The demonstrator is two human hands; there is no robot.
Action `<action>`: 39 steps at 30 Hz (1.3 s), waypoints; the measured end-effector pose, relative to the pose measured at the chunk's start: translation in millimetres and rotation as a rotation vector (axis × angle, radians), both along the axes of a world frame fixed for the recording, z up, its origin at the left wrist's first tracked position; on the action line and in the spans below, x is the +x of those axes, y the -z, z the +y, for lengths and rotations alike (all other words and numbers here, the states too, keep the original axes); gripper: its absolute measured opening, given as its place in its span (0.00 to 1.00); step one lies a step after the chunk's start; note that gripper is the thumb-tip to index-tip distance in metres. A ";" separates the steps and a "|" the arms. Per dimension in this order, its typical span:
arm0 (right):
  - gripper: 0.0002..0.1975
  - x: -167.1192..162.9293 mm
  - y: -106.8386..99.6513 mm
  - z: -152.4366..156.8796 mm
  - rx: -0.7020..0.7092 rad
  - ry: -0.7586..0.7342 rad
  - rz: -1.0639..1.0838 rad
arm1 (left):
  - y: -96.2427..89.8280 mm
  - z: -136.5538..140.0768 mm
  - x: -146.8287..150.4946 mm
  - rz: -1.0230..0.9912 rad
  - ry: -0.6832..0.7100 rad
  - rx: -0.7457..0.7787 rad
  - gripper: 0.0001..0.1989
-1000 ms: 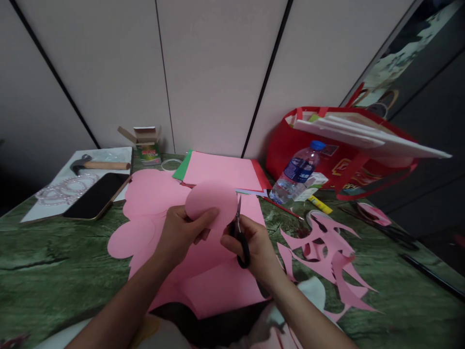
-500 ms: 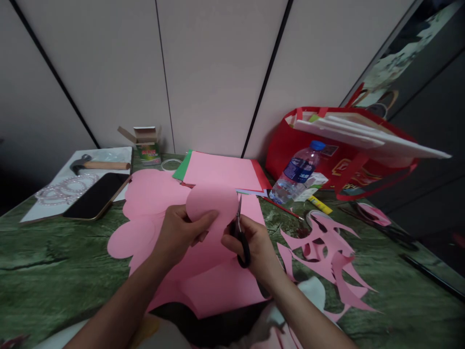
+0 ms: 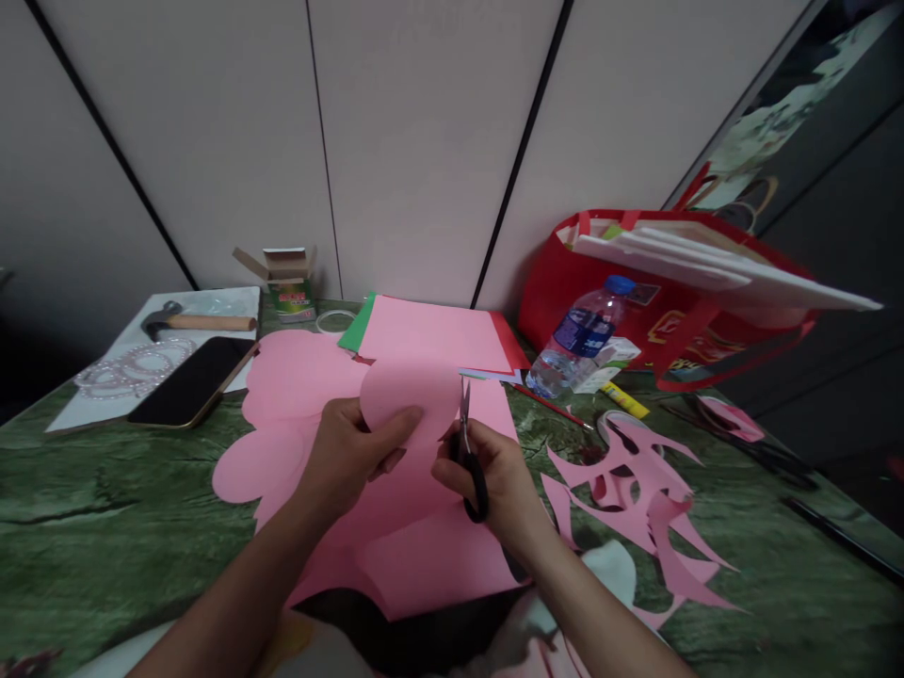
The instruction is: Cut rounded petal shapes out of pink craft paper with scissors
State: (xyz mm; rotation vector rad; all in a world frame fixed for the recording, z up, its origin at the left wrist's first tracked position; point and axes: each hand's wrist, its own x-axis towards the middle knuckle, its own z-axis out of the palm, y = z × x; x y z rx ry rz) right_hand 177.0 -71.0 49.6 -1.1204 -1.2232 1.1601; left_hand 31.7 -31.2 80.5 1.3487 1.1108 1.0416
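Observation:
Between thumb and fingers, my left hand pinches a rounded piece of pink paper. My right hand grips black-handled scissors, their blades pointing up along the paper's right edge. The blades look slightly apart; I cannot tell whether they touch the paper. Below both hands lie larger pink sheets. Pink rounded cut-outs overlap to the left of my left hand. Curved pink paper scraps lie in a heap to the right of my right forearm.
At the back, a stack of coloured paper lies by the wall. A water bottle leans near a red bag. On the left are a phone, a hammer and a small open box. A yellow tube lies right.
The view has shifted very slightly. The scissor blades look a little more apart than before, while both hands keep nearly the same place and grip.

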 end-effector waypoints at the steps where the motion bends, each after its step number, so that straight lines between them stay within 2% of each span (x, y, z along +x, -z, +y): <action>1: 0.11 0.2 -0.1 -0.2 -0.002 -0.002 0.003 | -0.6 0.0 0.3 -0.009 0.001 -0.010 0.21; 7: 0.11 0.4 -1.7 -0.6 -0.003 -0.005 -0.002 | 0.8 1.7 1.7 -0.077 -0.041 -0.082 0.19; 28: 0.10 0.8 0.1 0.0 0.001 -0.020 0.003 | 0.8 0.4 0.2 -0.084 -0.015 -0.103 0.18; 32: 0.08 0.2 1.3 -0.1 -0.044 -0.011 -0.007 | 1.7 0.8 1.1 -0.090 -0.018 -0.104 0.19; 35: 0.07 -1.8 0.6 -0.5 -0.052 0.052 0.009 | 3.9 1.9 1.2 -0.075 -0.029 -0.083 0.20; 39: 0.04 -2.5 -3.2 -1.3 0.085 0.307 0.107 | 6.4 2.9 0.9 -0.042 -0.030 -0.076 0.19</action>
